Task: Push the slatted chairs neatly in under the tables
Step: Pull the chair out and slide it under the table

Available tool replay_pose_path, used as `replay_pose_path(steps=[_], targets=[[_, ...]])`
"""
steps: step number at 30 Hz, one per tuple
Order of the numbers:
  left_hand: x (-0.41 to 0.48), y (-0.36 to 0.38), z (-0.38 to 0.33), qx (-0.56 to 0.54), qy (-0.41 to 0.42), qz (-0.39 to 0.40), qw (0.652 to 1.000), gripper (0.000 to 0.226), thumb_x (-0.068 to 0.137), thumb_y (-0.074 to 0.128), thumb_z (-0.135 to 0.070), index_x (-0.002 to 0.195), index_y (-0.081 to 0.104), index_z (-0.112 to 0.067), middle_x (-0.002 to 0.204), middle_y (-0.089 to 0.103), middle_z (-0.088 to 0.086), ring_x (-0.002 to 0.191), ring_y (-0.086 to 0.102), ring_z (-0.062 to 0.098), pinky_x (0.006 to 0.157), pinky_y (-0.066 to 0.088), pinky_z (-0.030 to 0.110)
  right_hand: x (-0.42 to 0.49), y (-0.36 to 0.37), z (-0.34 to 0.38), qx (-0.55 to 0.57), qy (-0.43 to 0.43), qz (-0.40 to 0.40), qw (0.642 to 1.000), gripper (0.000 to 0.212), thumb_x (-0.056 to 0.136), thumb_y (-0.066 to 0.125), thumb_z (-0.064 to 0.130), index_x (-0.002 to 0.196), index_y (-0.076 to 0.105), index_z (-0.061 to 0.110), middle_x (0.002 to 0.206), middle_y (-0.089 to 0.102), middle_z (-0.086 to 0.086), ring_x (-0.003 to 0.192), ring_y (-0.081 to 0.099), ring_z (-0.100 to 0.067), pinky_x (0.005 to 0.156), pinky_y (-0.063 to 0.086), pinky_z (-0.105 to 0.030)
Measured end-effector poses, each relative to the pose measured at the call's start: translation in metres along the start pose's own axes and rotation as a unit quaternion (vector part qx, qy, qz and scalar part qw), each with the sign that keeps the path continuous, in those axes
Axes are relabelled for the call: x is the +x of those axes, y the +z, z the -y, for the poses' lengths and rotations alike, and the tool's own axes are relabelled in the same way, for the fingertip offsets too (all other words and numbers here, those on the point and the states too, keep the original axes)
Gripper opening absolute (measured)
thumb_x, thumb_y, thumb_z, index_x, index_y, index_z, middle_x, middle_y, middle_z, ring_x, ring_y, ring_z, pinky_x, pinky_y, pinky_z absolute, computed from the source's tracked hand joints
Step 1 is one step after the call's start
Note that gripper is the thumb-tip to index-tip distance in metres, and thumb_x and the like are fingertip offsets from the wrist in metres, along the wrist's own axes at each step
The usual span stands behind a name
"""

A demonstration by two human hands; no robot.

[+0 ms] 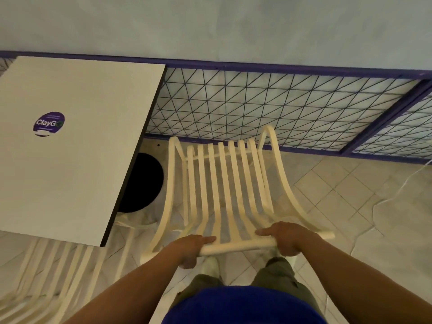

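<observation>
A cream slatted chair [224, 178] stands in front of me, to the right of a white square table [77, 141] and fully outside it. My left hand [194, 249] and my right hand [286, 238] both grip the chair's top back rail, one near each end. A second cream slatted chair [53, 284] sits at the lower left, its front tucked under the table's near edge. The table carries a round purple sticker [48, 123] and stands on a black round base [142, 183].
A purple-framed wire mesh fence [268, 106] runs along the far side, right behind the chair in my hands. A white cable [397, 190] trails over the tiled floor at right. My legs and feet are directly below the chair's back.
</observation>
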State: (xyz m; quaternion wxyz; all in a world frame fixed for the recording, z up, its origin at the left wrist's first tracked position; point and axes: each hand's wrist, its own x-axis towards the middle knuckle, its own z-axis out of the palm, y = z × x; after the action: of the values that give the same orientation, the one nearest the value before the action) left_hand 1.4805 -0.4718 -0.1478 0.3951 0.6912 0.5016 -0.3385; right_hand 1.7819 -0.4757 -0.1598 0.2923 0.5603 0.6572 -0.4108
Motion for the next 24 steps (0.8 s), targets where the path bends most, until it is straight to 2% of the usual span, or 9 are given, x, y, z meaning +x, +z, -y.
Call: replay_pose_path(steps=[6, 13, 19, 24], targets=[[0.001, -0.007, -0.018, -0.014, -0.033, -0.001, 0.999, 0.098, 0.090, 0.059, 0.005, 0.157, 0.010, -0.047, 0.157, 0.034, 0.001, 0.133, 0.046, 0.025, 0.105, 0.041, 0.038, 0.012, -0.024, -0.015, -0.050, -0.035, 0.042, 0.997, 0.088, 0.089, 0.063, 0.010, 0.152, 0.019, 0.051, 0.143, 0.044, -0.004, 0.118, 0.053, -0.025, 0.100, 0.045, -0.038], [0.011, -0.010, -0.046, -0.067, -0.064, -0.020, 0.996, 0.099, 0.089, 0.060, 0.005, 0.157, 0.011, -0.049, 0.160, 0.032, 0.001, 0.141, 0.040, 0.026, 0.109, 0.039, 0.040, 0.025, -0.066, -0.040, -0.107, -0.076, 0.036, 0.991, 0.085, 0.089, 0.062, 0.008, 0.153, 0.023, 0.048, 0.144, 0.044, -0.002, 0.120, 0.053, -0.024, 0.100, 0.046, -0.037], [0.021, -0.008, -0.077, -0.123, -0.090, -0.043, 0.987, 0.097, 0.089, 0.063, 0.002, 0.157, 0.013, -0.047, 0.161, 0.030, -0.001, 0.144, 0.035, 0.024, 0.113, 0.033, 0.041, 0.034, -0.108, -0.060, -0.186, -0.132, 0.059, 0.972, 0.083, 0.090, 0.059, 0.007, 0.154, 0.022, 0.044, 0.143, 0.045, -0.005, 0.117, 0.055, -0.027, 0.098, 0.048, -0.038], [0.029, -0.003, -0.113, -0.187, -0.120, -0.052, 0.974, 0.097, 0.089, 0.063, 0.004, 0.156, 0.015, -0.047, 0.161, 0.031, 0.000, 0.142, 0.038, 0.026, 0.111, 0.037, 0.040, 0.037, -0.139, -0.078, -0.239, -0.161, 0.082, 0.954, 0.082, 0.090, 0.058, 0.006, 0.155, 0.023, 0.041, 0.141, 0.046, -0.005, 0.114, 0.057, -0.026, 0.091, 0.049, -0.035]])
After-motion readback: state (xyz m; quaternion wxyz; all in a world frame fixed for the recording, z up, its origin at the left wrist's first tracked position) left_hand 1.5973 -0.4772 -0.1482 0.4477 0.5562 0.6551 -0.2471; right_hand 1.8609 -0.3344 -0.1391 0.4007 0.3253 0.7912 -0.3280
